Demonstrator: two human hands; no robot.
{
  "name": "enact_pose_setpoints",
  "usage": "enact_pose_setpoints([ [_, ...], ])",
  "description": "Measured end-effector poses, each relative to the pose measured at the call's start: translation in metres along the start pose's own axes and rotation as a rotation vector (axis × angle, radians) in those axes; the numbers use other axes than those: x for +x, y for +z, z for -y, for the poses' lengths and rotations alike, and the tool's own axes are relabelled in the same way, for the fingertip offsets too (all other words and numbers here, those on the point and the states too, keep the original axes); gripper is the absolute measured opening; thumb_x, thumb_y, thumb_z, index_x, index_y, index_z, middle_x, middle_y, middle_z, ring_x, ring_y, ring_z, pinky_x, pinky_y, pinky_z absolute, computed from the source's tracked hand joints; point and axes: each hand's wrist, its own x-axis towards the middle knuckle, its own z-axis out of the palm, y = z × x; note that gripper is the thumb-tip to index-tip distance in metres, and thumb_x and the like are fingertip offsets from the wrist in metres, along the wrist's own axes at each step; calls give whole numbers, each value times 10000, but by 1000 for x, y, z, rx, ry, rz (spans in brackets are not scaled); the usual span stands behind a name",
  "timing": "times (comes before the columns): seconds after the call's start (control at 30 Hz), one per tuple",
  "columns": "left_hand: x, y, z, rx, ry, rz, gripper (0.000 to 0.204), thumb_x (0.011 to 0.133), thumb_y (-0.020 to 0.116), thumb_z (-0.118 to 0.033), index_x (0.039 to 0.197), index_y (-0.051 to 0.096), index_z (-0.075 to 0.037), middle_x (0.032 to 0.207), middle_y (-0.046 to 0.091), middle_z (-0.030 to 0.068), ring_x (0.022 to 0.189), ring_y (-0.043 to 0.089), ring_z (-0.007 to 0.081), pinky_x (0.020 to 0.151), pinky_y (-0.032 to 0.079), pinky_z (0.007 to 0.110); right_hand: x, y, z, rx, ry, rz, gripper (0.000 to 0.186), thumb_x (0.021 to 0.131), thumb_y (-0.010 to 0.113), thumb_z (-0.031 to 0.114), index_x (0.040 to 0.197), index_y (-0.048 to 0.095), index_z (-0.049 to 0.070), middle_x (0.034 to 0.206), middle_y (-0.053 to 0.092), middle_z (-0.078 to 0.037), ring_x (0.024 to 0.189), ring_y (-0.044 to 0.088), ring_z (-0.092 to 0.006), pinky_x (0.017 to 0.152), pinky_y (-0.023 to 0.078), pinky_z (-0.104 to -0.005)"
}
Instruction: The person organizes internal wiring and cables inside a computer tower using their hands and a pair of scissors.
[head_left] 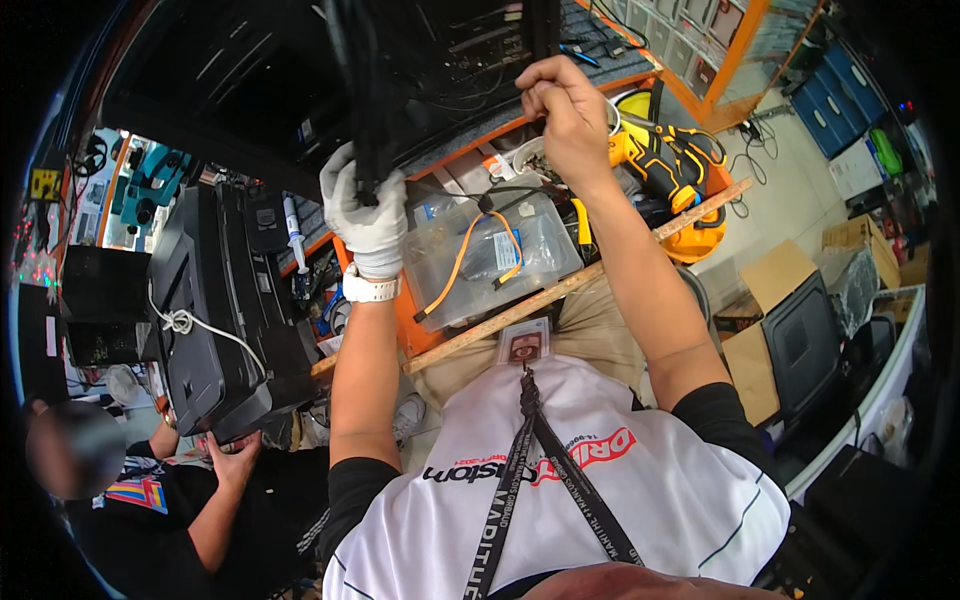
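Note:
A large black computer case [250, 90] stands on the bench at the top of the view, its dark inside toward me. My left hand [365, 225], in a white glove, is closed around the lower end of a bundle of black cables [362, 110] in front of the case. At the case's right side is my bare right hand [575, 125], fingers curled into a pinch; what they hold, if anything, is hidden. Below and between my hands lies a clear plastic box [435, 285], with an orange cable [463, 255] with black ends across it.
A yellow-and-black power tool [650, 165] lies right of the box, behind a wooden strip [530, 312]. To the left sits a black printer [225, 300] with a white cord. Another person [140, 510] is at the lower left. Blue drawers [838, 95] stand far right.

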Motion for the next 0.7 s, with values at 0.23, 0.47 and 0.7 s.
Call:
enact_pose_setpoints([
  [0.23, -3, 0, 19, -243, -130, -102, 400, 969, 601, -2, 1350, 698, 66, 1325, 760, 153, 1179, 712, 208, 1091, 541, 344, 18, 26, -5, -556, -408, 199, 780, 765, 961, 341, 1429, 651, 72, 642, 450, -27, 558, 451, -151, 569, 412, -327],
  [0.47, -1, -7, 22, -197, -148, -122, 408, 977, 604, -3, 1370, 678, 75, 1347, 756, 167, 1202, 711, 218, 1088, 543, 342, 45, 52, -30, -621, -461, -9, 295, 880, 852, 344, 1065, 842, 115, 792, 781, -128, 700, 766, -317, 645, 589, -414],
  [0.7, 9, -15, 22, -278, -141, -55, 371, 953, 627, 6, 1318, 697, 11, 1117, 751, 51, 994, 682, 123, 923, 541, 267, 41, 42, -18, -627, -139, -4, 311, 879, 850, 339, 994, 852, 50, 646, 705, -116, 568, 696, -241, 602, 540, -370],
])
